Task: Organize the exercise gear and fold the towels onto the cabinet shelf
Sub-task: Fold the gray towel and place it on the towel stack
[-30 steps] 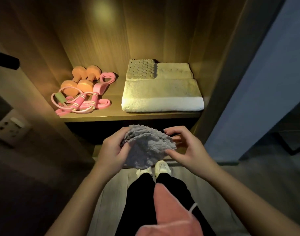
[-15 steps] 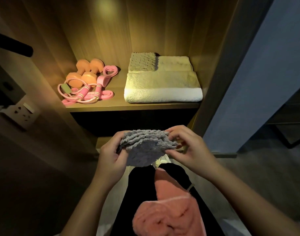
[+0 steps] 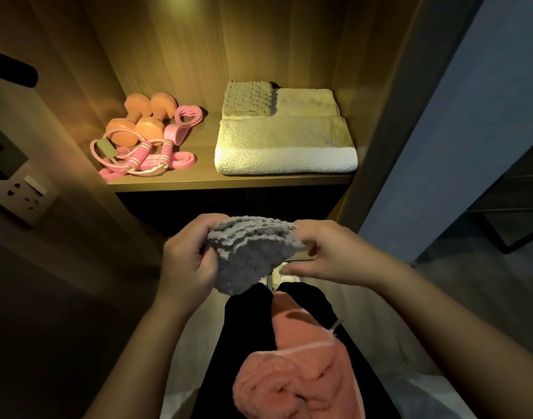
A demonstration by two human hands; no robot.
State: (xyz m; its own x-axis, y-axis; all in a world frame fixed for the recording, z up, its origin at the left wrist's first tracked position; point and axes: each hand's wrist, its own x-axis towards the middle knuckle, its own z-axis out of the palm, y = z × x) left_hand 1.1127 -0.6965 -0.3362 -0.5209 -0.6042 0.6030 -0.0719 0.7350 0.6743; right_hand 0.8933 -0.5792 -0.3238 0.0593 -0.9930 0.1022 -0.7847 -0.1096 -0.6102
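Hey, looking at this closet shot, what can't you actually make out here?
- Lower shelf, head view: in deep shadow, contents unreadable.
- Fluffy grey towel: fold state hidden by left hand and right hand.
- Pink towel: cut off by bottom edge.
- Shoes: mostly behind the grey towel.

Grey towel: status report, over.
Both hands, left hand and right hand, grip grey towel, partly folded, below shelf. Pink towel waits. Nothing blocking.
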